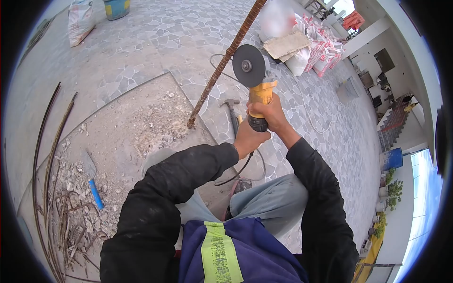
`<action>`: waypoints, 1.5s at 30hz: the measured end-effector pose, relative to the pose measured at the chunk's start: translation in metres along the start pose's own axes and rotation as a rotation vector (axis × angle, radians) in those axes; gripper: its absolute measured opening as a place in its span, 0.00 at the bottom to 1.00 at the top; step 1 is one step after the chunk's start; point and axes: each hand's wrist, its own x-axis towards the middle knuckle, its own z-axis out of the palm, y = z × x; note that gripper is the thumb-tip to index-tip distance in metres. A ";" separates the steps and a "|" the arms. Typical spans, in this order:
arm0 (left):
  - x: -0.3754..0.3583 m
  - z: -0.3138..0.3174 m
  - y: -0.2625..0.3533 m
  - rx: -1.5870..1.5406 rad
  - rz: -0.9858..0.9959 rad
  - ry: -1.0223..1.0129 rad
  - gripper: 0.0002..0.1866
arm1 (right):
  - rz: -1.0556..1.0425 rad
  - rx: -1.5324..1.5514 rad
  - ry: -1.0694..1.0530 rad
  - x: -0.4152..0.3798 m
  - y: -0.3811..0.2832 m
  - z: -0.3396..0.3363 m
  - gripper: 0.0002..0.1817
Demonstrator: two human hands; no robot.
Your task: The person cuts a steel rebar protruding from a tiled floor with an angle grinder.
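Both of my hands hold a yellow and black angle grinder (261,96) upright in front of me. My left hand (250,137) is wrapped round its black lower end, and my right hand (272,113) grips the yellow body just above. The grinder's dark disc (248,66) faces me, close beside a rusty steel bar (218,70). That bar stands tilted, its foot in broken concrete. From this view I cannot tell whether disc and bar touch. A hammer (232,115) lies on the paving left of the grinder, partly behind my left hand.
Rubble (158,118) covers the slab around the bar's foot. A blue-handled trowel (96,193) and loose rusty rods (59,141) lie at the left. White and red sacks (321,49) are piled at the upper right. The grinder's cable (243,170) runs near my knees.
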 end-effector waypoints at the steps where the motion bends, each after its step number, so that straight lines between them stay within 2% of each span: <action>1: 0.001 0.000 -0.001 0.004 0.015 0.004 0.13 | 0.001 0.000 0.001 0.000 0.000 0.000 0.23; 10: 0.003 -0.005 -0.002 -0.016 0.007 -0.001 0.17 | -0.012 -0.037 0.018 0.002 0.000 0.003 0.21; 12: 0.005 -0.004 -0.004 -0.031 0.009 0.014 0.17 | -0.008 -0.008 0.021 0.002 -0.001 0.004 0.18; 26: 0.002 -0.004 -0.007 -0.041 0.016 0.044 0.16 | -0.015 -0.058 0.027 0.005 0.009 0.002 0.18; 31: 0.001 -0.003 -0.015 -0.136 -0.103 0.016 0.14 | 0.023 -0.054 0.035 0.003 0.016 0.005 0.18; 38: 0.006 -0.006 -0.010 -0.039 -0.080 0.014 0.14 | -0.021 -0.070 0.055 0.008 0.007 0.006 0.18; 42: 0.000 -0.005 -0.009 -0.081 -0.122 0.020 0.16 | 0.044 -0.096 0.041 0.005 0.009 0.007 0.19; 45: -0.008 -0.004 -0.013 -0.052 -0.122 0.024 0.17 | 0.016 -0.064 0.037 -0.002 0.022 0.006 0.19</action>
